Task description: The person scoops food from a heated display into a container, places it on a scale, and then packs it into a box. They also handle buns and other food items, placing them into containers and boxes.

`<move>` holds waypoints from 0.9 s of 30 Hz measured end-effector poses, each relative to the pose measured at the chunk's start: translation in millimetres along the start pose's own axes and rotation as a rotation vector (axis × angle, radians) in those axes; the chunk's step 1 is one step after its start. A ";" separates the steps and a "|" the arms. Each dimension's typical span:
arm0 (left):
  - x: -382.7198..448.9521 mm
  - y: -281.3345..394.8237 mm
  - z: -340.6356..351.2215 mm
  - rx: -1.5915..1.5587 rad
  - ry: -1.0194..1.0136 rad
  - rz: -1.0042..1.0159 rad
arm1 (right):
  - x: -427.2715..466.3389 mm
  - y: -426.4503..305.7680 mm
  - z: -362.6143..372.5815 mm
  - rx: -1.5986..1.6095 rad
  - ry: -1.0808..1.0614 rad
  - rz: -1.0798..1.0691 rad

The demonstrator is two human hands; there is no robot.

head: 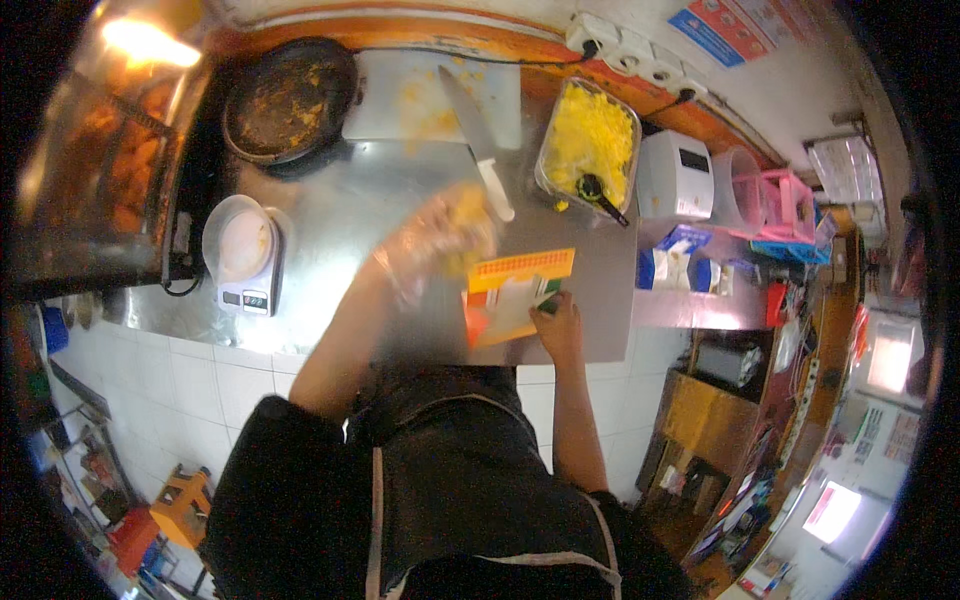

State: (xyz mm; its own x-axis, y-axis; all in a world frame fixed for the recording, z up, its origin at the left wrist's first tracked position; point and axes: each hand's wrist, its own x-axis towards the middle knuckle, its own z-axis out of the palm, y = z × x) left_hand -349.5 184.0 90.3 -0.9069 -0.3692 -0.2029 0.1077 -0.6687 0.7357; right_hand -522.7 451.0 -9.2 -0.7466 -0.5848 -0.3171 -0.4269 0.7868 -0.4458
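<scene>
My left hand (424, 236), in a clear plastic glove, is blurred above the steel worktop (352, 217). Its fingers hold a yellow-brown piece of food (469, 210), too blurred to name exactly. My right hand (559, 322) grips the right side of a printed paper food sleeve (514, 304) in orange, white and green, near the worktop's front edge. Just beyond the left hand lies a knife (472, 124), its white handle toward me and its blade across a white cutting board (495, 90) with yellow-orange crumbs.
A clear tub (551, 150) holds shredded yellow food and a black scoop (596, 196). At left are a dark pan (289, 105) and a kitchen scale (251, 296) bearing a plastic bowl (229, 240). A lit food warmer (135, 150) stands far left; power sockets (622, 52) line the wall.
</scene>
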 end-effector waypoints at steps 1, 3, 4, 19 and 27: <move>-13.1 -23.9 20.9 -0.093 -0.064 -0.063 | 3.8 -0.7 1.4 -0.001 -0.030 -0.007; -17.9 -72.5 50.4 0.204 -0.026 -0.215 | 11.0 0.7 1.0 0.001 -0.077 -0.058; -9.7 -95.6 60.6 0.152 -0.018 -0.301 | 11.5 3.5 -0.1 0.020 -0.102 -0.105; 16.5 -213.1 73.8 1.444 0.376 0.062 | 29.2 67.0 29.5 0.389 -0.437 -0.340; 4.4 -228.4 49.4 1.451 0.273 0.028 | 38.1 40.6 -18.9 0.337 -0.543 -0.318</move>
State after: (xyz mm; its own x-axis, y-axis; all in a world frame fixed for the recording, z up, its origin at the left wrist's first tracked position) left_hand -398.1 366.9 -46.7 -0.7906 -0.5884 -0.1698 -0.5187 0.4959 0.6964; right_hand -578.1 464.4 -23.5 -0.2156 -0.8605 -0.4616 -0.3353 0.5092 -0.7926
